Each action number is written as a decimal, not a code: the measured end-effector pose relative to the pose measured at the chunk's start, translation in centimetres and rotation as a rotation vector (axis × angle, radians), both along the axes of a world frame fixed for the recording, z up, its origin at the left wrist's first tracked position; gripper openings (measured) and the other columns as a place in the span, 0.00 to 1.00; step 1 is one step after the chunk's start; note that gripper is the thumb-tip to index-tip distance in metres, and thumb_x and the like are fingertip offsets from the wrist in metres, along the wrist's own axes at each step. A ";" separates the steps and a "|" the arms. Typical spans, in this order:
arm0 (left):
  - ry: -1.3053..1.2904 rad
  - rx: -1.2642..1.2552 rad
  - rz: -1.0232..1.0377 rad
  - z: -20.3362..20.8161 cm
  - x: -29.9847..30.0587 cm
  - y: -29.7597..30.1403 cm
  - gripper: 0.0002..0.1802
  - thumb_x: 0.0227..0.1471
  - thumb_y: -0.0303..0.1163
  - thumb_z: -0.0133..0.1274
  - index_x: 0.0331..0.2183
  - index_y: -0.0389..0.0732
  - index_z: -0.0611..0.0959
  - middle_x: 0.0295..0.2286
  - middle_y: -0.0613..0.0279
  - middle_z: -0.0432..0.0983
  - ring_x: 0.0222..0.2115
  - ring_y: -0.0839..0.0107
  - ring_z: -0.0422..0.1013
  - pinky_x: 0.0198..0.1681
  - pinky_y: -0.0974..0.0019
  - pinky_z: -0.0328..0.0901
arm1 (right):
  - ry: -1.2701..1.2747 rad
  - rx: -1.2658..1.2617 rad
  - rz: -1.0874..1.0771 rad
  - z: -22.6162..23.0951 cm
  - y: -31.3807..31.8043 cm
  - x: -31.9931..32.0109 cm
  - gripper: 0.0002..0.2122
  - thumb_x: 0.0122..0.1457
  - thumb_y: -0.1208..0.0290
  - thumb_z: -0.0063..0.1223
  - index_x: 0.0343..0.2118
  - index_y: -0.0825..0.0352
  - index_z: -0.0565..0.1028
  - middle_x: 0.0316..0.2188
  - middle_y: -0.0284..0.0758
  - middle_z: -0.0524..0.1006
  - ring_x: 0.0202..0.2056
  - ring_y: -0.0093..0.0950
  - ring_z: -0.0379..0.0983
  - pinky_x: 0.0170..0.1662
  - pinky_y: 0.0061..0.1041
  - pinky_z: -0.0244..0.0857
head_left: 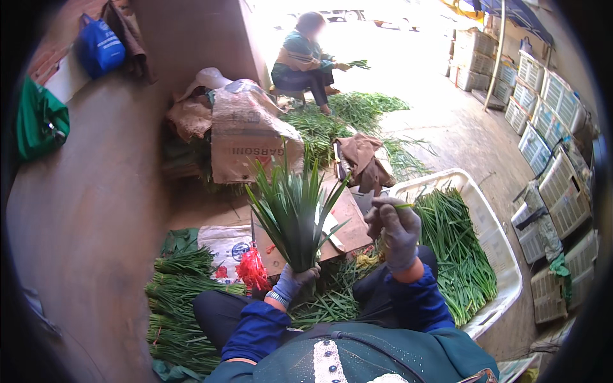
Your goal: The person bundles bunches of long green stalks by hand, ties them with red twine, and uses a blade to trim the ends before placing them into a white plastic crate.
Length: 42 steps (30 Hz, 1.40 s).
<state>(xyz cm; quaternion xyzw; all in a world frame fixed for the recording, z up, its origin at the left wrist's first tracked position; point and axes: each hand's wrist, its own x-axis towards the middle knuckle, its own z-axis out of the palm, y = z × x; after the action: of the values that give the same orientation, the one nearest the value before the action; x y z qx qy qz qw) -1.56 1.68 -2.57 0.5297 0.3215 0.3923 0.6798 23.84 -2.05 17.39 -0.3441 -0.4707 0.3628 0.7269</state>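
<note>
My left hand (297, 282), in a pale glove, is closed around the base of a bunch of long flat green leaves (292, 214). The bunch stands upright, its tips fanned out above a low wooden board (350, 225). To the right of it, my gloved right hand (397, 235) is raised, thumb and fingertips pinching a single green leaf blade (403, 205). Beside my left wrist hangs a tuft of red plastic ties (253, 269). Loose leaves (332, 300) lie between my knees.
On the right stands a white plastic crate (507, 255) filled with leaves; tied bundles (182, 306) are stacked at the left. Ahead are a sack-covered heap (246, 127), a brown cloth (365, 156) and a seated person (303, 60) by spread greens. Stacked crates (562, 185) line the right wall.
</note>
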 end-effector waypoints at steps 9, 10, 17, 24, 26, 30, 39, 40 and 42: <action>-0.130 0.081 0.033 1.6 -0.7 0.4 0.14 0.48 0.21 0.59 0.40 0.33 0.80 0.33 0.58 0.79 0.35 0.70 0.76 0.41 0.65 0.71 | -1.149 -0.598 0.442 -14.6 -0.2 -2.1 0.44 0.49 0.60 0.67 0.65 0.68 0.53 0.50 0.52 0.73 0.51 0.40 0.73 0.55 0.35 0.65; 0.024 0.267 0.121 0.7 -0.6 0.5 0.14 0.49 0.22 0.58 0.41 0.34 0.79 0.34 0.58 0.79 0.36 0.69 0.75 0.41 0.65 0.70 | -0.788 -0.619 0.529 -10.3 -0.8 -4.5 0.47 0.46 0.62 0.70 0.65 0.68 0.52 0.51 0.51 0.72 0.51 0.38 0.73 0.55 0.32 0.65; 0.547 0.811 0.260 -1.0 6.1 -0.3 0.20 0.53 0.36 0.51 0.48 0.41 0.75 0.39 0.48 0.77 0.39 0.49 0.74 0.39 0.55 0.70 | -0.455 -0.465 0.058 -12.0 1.9 -9.7 0.35 0.43 0.71 0.70 0.53 0.70 0.62 0.42 0.39 0.75 0.43 0.28 0.72 0.47 0.28 0.69; 0.424 0.816 0.379 -0.4 11.4 6.3 0.43 0.40 0.29 0.62 0.58 0.47 0.62 0.33 0.48 0.77 0.33 0.45 0.75 0.34 0.50 0.69 | -0.157 -0.241 -0.035 -9.4 6.7 -3.9 0.13 0.53 0.81 0.60 0.43 0.68 0.77 0.38 0.30 0.78 0.38 0.20 0.73 0.43 0.20 0.68; 0.422 0.844 0.367 -0.2 13.2 9.5 0.45 0.38 0.30 0.63 0.58 0.44 0.62 0.33 0.49 0.77 0.33 0.45 0.74 0.36 0.49 0.68 | -0.153 -0.150 -0.062 -9.2 8.8 -2.7 0.13 0.53 0.82 0.59 0.42 0.67 0.77 0.38 0.31 0.78 0.39 0.20 0.73 0.43 0.22 0.68; 0.573 0.683 0.188 -0.9 14.7 13.7 0.49 0.39 0.44 0.64 0.60 0.41 0.61 0.43 0.50 0.76 0.44 0.52 0.72 0.52 0.50 0.62 | -0.721 -0.106 -0.324 -17.8 14.0 1.4 0.24 0.51 0.77 0.62 0.52 0.66 0.69 0.41 0.31 0.77 0.40 0.24 0.73 0.47 0.28 0.69; 0.192 0.525 0.304 -5.9 19.0 15.9 0.31 0.55 0.48 0.48 0.56 0.40 0.71 0.50 0.55 0.72 0.49 0.61 0.69 0.55 0.57 0.62 | -1.483 -0.226 -0.213 -14.3 14.7 0.2 0.22 0.60 0.65 0.47 0.57 0.65 0.66 0.54 0.40 0.68 0.54 0.39 0.65 0.57 0.35 0.56; -0.022 0.361 0.297 -5.2 18.7 15.4 0.30 0.56 0.44 0.50 0.56 0.39 0.70 0.48 0.56 0.73 0.47 0.62 0.70 0.53 0.58 0.64 | -1.148 -0.124 -0.149 -12.2 13.9 -0.5 0.24 0.58 0.68 0.52 0.58 0.65 0.64 0.54 0.40 0.68 0.54 0.38 0.65 0.57 0.35 0.57; -0.570 0.021 0.209 -0.9 16.8 13.9 0.28 0.56 0.35 0.53 0.56 0.38 0.68 0.44 0.57 0.75 0.44 0.64 0.73 0.49 0.60 0.68 | -0.245 -0.115 0.224 -7.3 11.8 -1.2 0.35 0.57 0.71 0.58 0.66 0.67 0.54 0.62 0.38 0.62 0.62 0.32 0.58 0.66 0.32 0.48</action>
<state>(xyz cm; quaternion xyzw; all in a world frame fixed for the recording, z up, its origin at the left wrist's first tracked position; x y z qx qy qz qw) 15.20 15.60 -3.42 0.3694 0.1663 0.5963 0.6930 22.60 9.71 10.05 -0.3721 -0.5695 0.4232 0.5984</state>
